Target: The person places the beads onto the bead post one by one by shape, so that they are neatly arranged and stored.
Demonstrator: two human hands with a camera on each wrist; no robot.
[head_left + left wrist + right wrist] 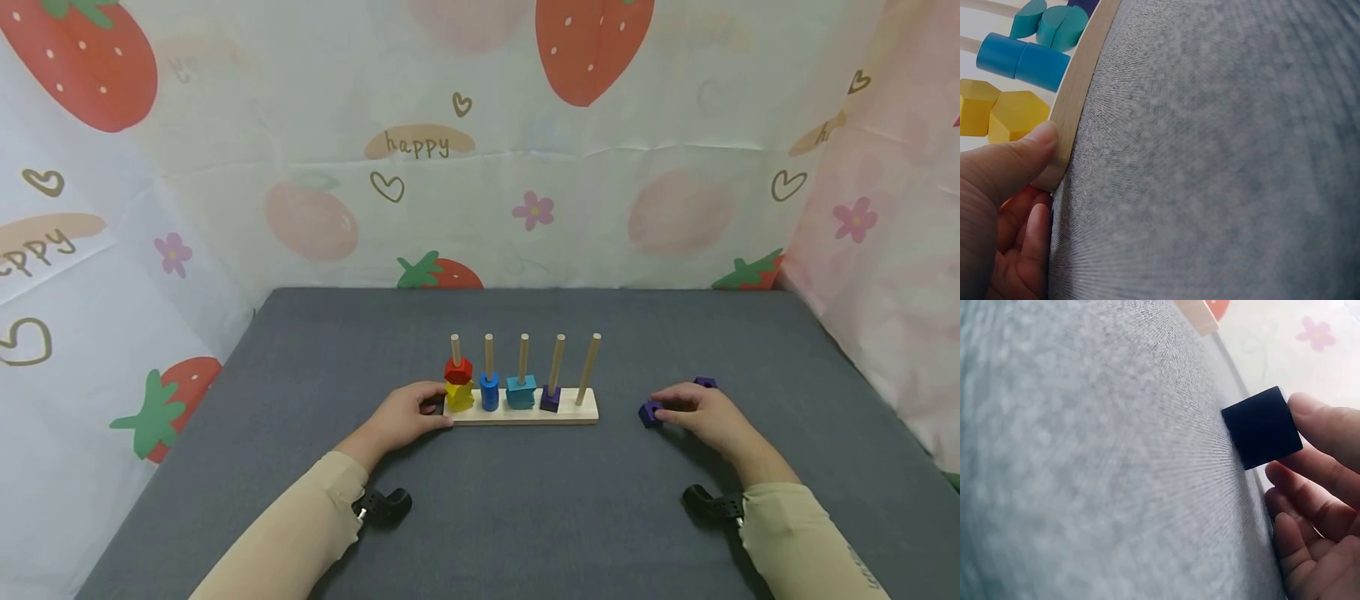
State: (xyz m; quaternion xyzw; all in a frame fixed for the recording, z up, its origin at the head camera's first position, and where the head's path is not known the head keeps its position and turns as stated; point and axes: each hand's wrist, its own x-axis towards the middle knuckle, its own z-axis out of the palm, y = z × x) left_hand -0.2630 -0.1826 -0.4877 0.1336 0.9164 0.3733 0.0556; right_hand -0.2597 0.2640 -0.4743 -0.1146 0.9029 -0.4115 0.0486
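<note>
A wooden base (525, 418) with several upright pegs stands mid-table. My left hand (405, 414) grips its left end, thumb on the front edge in the left wrist view. On the pegs, left to right, sit red (458, 371) and yellow blocks (459, 397), blue cylinders (489, 393), teal blocks (521, 392) and one purple block (551, 399); the rightmost peg (589, 367) is bare. To the right of the base, my right hand (705, 414) pinches a dark purple cube-like block (1263, 428) between thumb and fingers, low at the tabletop.
Another purple block (705, 382) lies just behind the right hand, partly hidden by it. The grey cloth-covered table (525, 508) ends at a printed curtain (585, 208) behind and on both sides. Each wrist carries a black camera mount (388, 505).
</note>
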